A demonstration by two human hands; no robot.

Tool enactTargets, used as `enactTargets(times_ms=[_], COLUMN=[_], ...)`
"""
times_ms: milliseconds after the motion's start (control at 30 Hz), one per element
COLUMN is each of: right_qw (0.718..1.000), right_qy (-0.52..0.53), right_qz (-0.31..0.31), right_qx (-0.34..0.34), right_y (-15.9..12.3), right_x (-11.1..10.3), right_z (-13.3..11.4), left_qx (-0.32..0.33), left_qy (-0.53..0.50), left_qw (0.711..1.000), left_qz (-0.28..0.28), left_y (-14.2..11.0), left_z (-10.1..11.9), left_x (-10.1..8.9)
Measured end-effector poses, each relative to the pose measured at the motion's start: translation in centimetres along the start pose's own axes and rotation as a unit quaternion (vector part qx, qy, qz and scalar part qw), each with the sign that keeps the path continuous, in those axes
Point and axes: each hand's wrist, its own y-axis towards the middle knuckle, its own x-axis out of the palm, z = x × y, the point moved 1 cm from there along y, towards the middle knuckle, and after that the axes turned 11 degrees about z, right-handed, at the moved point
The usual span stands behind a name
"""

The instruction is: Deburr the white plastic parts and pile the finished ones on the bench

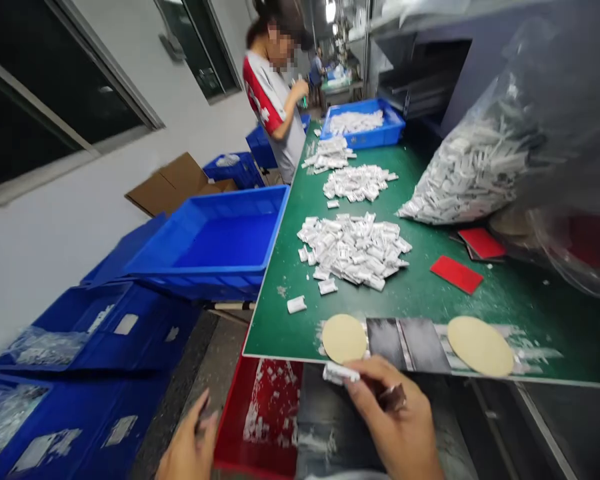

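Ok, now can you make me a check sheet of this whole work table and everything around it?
Surface: green-topped table, white dust near its front edge.
Job's things: heaps of small white pieces; another white piece in the right hand.
Clutter: two tan round pads, red cards, bulging clear bag of white pieces.
Hands: right hand pinches its piece; left hand is low, beside a red tray, grip unclear.
Cables: nothing seen.
Surroundings: blue crates, cardboard, a co-worker standing beside the table.
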Motion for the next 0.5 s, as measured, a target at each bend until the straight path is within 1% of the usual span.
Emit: enactTargets(times_ms=[33, 67, 100, 133, 167, 200, 267, 333, 367, 433, 467, 500], right_qw=[1.000, 1.000, 1.000, 0.999, 0.999, 0.999, 0.998, 0.996, 0.994, 0.986, 0.983, 0.979], right_qy=[0.003, 0.008, 0.012, 0.015, 0.016, 0.017, 0.014, 0.011, 0.010, 0.008, 0.002, -0.006], right_qz=[0.005, 0.008, 0.009, 0.008, 0.007, 0.006, 0.000, -0.009, -0.016, -0.028, -0.029, -0.015], right_qx=[-0.008, -0.015, -0.025, -0.035, -0.041, -0.048, -0.063, -0.092, -0.112, -0.161, -0.182, -0.204], right_y=[0.3, 0.6, 0.7, 0.7, 0.7, 0.6, 0.6, 0.8, 1.0, 1.1, 1.2, 1.2], right_x=[-0.6, -1.0, -1.4, -1.6, -1.8, -1.9, -2.2, -2.7, -3.0, -3.6, -3.8, -3.9], right_z=[-0.3, -0.5, -0.8, -1.0, -1.1, -1.3, -1.7, -2.0, -2.1, -2.1, -2.0, -1.7], left_qx=[0.013, 0.035, 0.070, 0.103, 0.136, 0.167, 0.223, 0.313, 0.367, 0.475, 0.511, 0.521], left_qy=[-0.012, -0.049, -0.109, -0.166, -0.214, -0.262, -0.334, -0.364, -0.371, -0.388, -0.397, -0.403], left_qw=[1.000, 0.998, 0.991, 0.981, 0.966, 0.949, 0.909, 0.866, 0.842, 0.782, 0.757, 0.749], left_qz=[0.008, 0.017, 0.015, -0.005, -0.041, -0.056, -0.113, -0.141, -0.138, -0.108, -0.089, -0.071], left_y=[-0.6, -1.3, -2.2, -3.2, -4.3, -5.3, -6.8, -7.7, -8.0, -8.4, -8.5, -8.7], left_z=[1.7, 3.7, 5.9, 8.1, 10.3, 12.3, 15.6, 17.9, 18.6, 19.6, 19.8, 20.0], left_x=[0.0, 0.1, 0.2, 0.3, 0.5, 0.7, 1.1, 1.5, 1.7, 2.1, 2.3, 2.6])
